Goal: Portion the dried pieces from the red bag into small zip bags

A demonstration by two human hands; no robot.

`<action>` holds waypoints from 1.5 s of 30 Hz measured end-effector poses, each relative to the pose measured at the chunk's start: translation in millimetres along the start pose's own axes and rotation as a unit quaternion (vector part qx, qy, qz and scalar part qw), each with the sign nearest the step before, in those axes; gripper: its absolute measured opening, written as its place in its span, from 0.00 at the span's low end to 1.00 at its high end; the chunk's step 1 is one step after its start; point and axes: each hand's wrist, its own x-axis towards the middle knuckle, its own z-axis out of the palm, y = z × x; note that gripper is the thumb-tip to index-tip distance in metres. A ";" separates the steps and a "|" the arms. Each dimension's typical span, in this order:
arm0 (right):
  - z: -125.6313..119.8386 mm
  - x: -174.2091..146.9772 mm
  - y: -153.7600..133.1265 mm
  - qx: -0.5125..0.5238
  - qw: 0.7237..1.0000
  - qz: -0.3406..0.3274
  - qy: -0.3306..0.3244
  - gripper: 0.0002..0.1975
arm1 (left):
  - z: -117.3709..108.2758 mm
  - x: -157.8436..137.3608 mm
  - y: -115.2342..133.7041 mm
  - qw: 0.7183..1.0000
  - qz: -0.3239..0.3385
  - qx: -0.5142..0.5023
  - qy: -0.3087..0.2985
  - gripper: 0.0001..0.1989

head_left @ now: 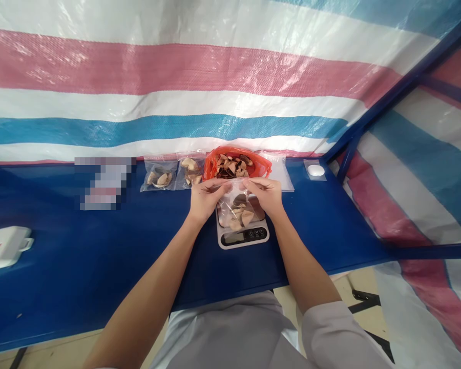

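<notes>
Both hands pinch the top edge of a clear zip bag (241,211) that has several pale brown dried slices inside. My left hand (207,197) is closed on the bag's left top corner. At the right top corner, my right hand (268,195) grips it the same way. Beneath the bag is a white digital kitchen scale (223,243), its display and buttons facing me; I cannot tell whether the bag rests on it. Just beyond my hands, an open red plastic bag (262,165) holds many more brown dried slices.
Two filled zip bags, one (159,177) farther left and one (191,171) beside the red bag, lie on the blue table (138,256). Flat clear bags (286,174) and a small packet with a white oval item (315,170) lie right. A white power strip (5,248) sits left.
</notes>
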 end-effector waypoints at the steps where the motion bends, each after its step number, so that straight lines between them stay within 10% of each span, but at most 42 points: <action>1: 0.3 -0.3 -0.1 -0.001 1.000 -0.004 0.001 0.13 | -0.3 0.2 -1.1 1.000 0.004 0.001 0.003 0.14; 45: -2.3 0.3 2.6 -0.002 1.000 0.023 0.004 0.15 | -2.4 0.3 -5.7 0.996 -0.048 -0.074 -0.026 0.19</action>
